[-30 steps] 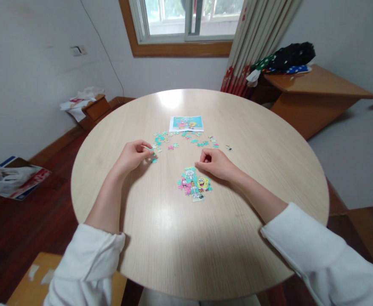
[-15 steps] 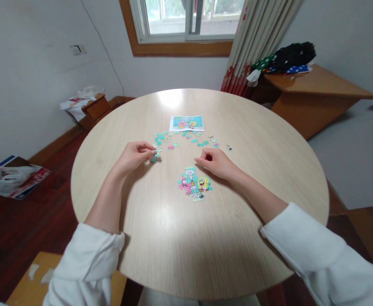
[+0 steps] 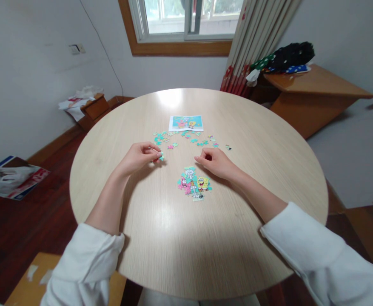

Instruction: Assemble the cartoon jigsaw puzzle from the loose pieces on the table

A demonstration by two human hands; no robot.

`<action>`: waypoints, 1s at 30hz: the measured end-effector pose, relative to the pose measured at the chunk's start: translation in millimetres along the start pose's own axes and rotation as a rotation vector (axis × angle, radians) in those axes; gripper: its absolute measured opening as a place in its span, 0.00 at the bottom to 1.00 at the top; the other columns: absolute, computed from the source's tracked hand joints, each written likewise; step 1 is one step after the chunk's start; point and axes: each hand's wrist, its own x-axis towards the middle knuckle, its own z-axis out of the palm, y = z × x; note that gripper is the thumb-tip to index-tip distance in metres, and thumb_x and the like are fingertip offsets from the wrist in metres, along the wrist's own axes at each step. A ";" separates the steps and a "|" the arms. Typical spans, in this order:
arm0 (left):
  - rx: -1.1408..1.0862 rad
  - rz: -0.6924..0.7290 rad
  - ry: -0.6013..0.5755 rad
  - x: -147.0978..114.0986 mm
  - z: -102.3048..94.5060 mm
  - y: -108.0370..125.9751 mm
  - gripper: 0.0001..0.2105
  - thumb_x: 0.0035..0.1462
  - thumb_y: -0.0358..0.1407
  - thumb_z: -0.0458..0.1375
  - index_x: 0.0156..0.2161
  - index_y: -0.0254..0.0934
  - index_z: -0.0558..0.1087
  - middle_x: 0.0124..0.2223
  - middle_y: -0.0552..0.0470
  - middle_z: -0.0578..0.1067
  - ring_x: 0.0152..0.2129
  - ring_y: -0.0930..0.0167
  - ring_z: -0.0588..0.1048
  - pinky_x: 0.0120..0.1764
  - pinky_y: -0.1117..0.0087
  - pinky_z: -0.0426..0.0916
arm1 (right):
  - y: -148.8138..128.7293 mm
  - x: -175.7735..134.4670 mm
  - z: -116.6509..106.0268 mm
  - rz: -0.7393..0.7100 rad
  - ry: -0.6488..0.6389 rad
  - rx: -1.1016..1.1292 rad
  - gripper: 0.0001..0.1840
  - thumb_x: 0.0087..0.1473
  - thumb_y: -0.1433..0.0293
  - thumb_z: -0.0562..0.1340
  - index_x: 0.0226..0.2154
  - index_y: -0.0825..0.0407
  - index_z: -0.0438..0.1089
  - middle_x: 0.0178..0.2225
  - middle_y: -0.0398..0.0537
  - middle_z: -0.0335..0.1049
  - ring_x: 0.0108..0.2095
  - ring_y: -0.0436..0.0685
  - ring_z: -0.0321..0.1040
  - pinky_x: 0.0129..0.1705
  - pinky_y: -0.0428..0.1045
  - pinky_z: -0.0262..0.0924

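A small teal puzzle piece (image 3: 162,157) is pinched in the fingertips of my left hand (image 3: 138,158), just above the table at the left of the loose pieces. My right hand (image 3: 216,163) rests on the table with its fingers curled closed, and no piece shows in it. Just below it lies a joined part of a cartoon puzzle (image 3: 192,183), with a pink, a pale teal and a yellow figure. Loose teal puzzle pieces (image 3: 202,143) spread in an arc beyond both hands. Behind them lies a printed reference picture (image 3: 186,123) of the same figures.
The round wooden table (image 3: 186,238) spans the middle of the view. At the far right of the arc sits a lone dark-and-white piece (image 3: 229,147). A brown cabinet (image 3: 320,85) with cloths on it stands at the right, near a curtain (image 3: 256,38). A cardboard box (image 3: 29,280) is low at the left.
My left hand has moved slightly to the right and lifted a teal piece away from the left end of the loose pieces. My right hand stays in place.
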 end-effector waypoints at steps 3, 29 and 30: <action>-0.034 -0.017 -0.063 0.7 3.4 -1.4 0.16 0.43 0.40 0.66 0.36 0.33 0.73 0.24 0.50 0.76 0.24 0.70 0.75 0.33 0.66 0.68 | 0.0 -0.1 -0.6 -0.003 0.000 -0.003 0.19 0.52 0.69 0.60 0.16 0.50 0.53 0.18 0.39 0.53 0.23 0.49 0.50 0.29 0.49 0.46; -0.071 -0.018 -0.165 1.0 7.6 -3.9 0.09 0.44 0.35 0.64 0.30 0.34 0.70 0.23 0.51 0.76 0.24 0.71 0.76 0.33 0.67 0.71 | 0.6 -0.3 -0.5 0.001 -0.004 -0.003 0.19 0.52 0.69 0.61 0.16 0.50 0.53 0.19 0.39 0.53 0.23 0.49 0.50 0.29 0.49 0.46; -0.071 -0.018 -0.162 1.1 7.6 -4.2 0.08 0.45 0.35 0.64 0.30 0.34 0.70 0.23 0.51 0.76 0.23 0.71 0.76 0.33 0.67 0.70 | 0.9 -0.2 -0.4 -0.001 -0.003 -0.003 0.19 0.52 0.69 0.61 0.16 0.50 0.53 0.19 0.39 0.54 0.23 0.49 0.50 0.29 0.49 0.46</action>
